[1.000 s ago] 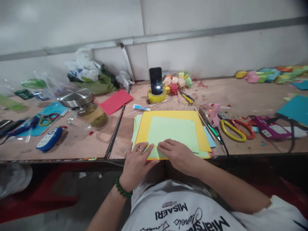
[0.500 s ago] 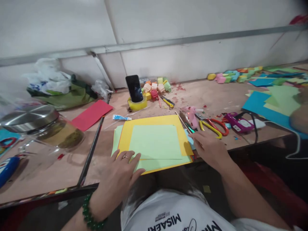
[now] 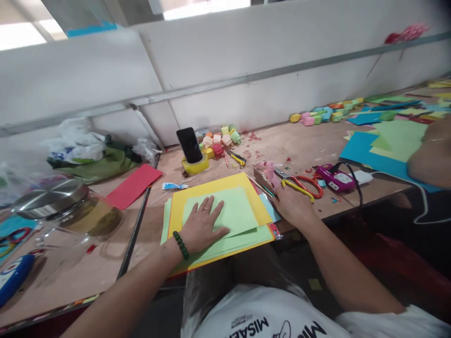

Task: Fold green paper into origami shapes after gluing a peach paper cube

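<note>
My left hand lies flat, fingers spread, on a light green paper sheet. Beneath that sheet is a yellow sheet, in a stack with more green and yellow paper at the table's front edge. My right hand is at the right of the stack, close to the pink glue gun and the scissors with red and yellow handles. Its fingertips are partly hidden, so whether they grip anything is unclear. Thin sticks lie between the stack and this hand.
A phone leans in a yellow tape roll. Behind are folded paper pieces and a cutter. A lidded glass jug stands left; a purple power strip lies right. Another person's hand is at far right.
My left hand has moved from the stack's lower left edge onto the middle of the green sheet. My right hand has moved closer to the glue gun and scissors. The camera view has shifted.
</note>
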Action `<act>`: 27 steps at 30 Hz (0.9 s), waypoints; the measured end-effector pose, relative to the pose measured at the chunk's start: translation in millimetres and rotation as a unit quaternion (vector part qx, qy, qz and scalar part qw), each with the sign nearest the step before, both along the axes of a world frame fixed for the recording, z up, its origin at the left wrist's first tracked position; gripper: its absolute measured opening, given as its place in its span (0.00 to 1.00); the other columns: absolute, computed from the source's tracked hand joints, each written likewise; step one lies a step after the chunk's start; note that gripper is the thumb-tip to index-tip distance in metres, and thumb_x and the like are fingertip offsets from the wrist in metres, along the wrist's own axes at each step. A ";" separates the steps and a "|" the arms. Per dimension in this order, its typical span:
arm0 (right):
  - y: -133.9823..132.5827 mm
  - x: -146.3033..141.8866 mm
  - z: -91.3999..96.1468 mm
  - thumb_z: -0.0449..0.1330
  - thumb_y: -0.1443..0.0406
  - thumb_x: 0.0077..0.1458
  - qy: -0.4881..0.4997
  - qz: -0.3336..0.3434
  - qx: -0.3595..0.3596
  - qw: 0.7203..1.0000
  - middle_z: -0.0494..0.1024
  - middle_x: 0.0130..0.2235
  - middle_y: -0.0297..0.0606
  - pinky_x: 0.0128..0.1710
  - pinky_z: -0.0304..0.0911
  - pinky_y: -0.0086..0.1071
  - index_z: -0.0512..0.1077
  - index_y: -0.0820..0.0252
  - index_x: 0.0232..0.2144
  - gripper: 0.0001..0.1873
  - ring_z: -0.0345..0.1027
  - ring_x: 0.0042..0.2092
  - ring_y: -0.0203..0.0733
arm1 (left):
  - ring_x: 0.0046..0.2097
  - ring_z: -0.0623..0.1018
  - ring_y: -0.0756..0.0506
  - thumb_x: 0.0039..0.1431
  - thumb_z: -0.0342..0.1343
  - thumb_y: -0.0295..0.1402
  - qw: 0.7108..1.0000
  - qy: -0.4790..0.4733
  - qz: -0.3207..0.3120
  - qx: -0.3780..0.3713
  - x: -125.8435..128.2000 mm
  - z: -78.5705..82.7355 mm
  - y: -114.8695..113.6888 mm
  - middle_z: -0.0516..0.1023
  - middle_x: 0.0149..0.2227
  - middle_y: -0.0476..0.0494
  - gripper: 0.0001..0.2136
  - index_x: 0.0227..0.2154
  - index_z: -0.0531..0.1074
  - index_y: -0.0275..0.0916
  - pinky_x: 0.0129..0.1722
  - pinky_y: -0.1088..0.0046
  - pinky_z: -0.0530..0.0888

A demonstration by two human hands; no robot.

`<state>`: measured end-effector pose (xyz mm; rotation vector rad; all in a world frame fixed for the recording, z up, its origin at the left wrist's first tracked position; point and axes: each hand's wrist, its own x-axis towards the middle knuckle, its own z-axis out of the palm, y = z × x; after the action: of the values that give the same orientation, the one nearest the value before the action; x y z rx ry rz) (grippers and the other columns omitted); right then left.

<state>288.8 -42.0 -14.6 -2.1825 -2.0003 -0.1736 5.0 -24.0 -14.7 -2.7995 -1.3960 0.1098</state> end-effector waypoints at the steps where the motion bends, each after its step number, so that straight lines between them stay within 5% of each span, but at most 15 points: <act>1: 0.3 0.6 1.0 0.55 0.62 0.60 0.005 -0.001 -0.007 1.000 0.79 0.35 0.49 0.29 0.64 0.36 0.75 0.61 0.43 0.13 0.75 0.35 0.51 | 0.69 0.55 0.31 0.61 0.49 0.54 1.000 0.003 0.005 0.003 -0.4 0.9 -2.8 0.54 0.68 0.26 0.36 0.67 0.53 0.40 0.62 0.44 0.58; 4: -1.7 -1.2 4.5 0.53 0.66 0.59 0.013 -0.011 -0.002 1.000 0.79 0.35 0.48 0.29 0.63 0.36 0.76 0.61 0.37 0.12 0.75 0.36 0.51 | 0.68 0.57 0.31 0.63 0.46 0.55 1.000 0.013 0.000 -0.016 -1.4 8.1 -1.2 0.55 0.67 0.26 0.35 0.67 0.53 0.38 0.61 0.45 0.60; 7: -7.1 -3.6 5.4 0.51 0.69 0.59 0.012 -0.003 0.037 0.999 0.79 0.35 0.48 0.29 0.61 0.34 0.74 0.62 0.42 0.14 0.74 0.37 0.50 | 0.64 0.65 0.31 0.63 0.45 0.54 1.000 0.014 -0.016 -0.022 -0.5 16.3 14.0 0.61 0.64 0.25 0.32 0.63 0.60 0.38 0.58 0.51 0.65; 12: -15.2 0.1 1.4 0.50 0.65 0.60 0.094 0.011 0.134 0.987 0.78 0.30 0.44 0.27 0.59 0.33 0.73 0.61 0.38 0.12 0.72 0.30 0.46 | 0.54 0.73 0.32 0.55 0.56 0.54 1.000 -0.014 0.010 -0.007 8.6 23.6 43.0 0.72 0.54 0.28 0.33 0.56 0.66 0.36 0.51 0.57 0.70; 17: -25.3 7.4 2.1 0.50 0.59 0.61 0.353 0.092 0.172 0.915 0.77 0.28 0.37 0.29 0.65 0.34 0.67 0.56 0.34 0.09 0.71 0.29 0.43 | 0.50 0.74 0.32 0.43 0.64 0.57 0.996 -0.047 0.034 -0.063 15.8 29.2 59.2 0.72 0.50 0.30 0.38 0.53 0.67 0.36 0.47 0.59 0.72; 22: -47.5 9.7 5.4 0.54 0.57 0.61 0.489 0.065 0.280 0.823 0.73 0.26 0.32 0.25 0.64 0.30 0.67 0.56 0.39 0.10 0.65 0.25 0.37 | 0.45 0.76 0.37 0.42 0.66 0.54 0.990 -0.058 0.043 -0.122 18.0 33.4 65.0 0.72 0.46 0.37 0.32 0.46 0.70 0.37 0.43 0.65 0.71; 27: -60.1 6.8 3.2 0.59 0.58 0.57 0.475 0.088 0.239 0.842 0.78 0.35 0.37 0.33 0.69 0.32 0.70 0.57 0.40 0.11 0.73 0.34 0.40 | 0.49 0.74 0.35 0.40 0.68 0.51 0.987 -0.080 0.061 -0.128 19.6 34.3 65.7 0.71 0.49 0.34 0.38 0.52 0.67 0.36 0.45 0.64 0.71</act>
<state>295.5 -102.2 -11.4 -1.3244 -1.3477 0.3435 24.6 41.7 19.6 -2.9830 -1.7040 0.0710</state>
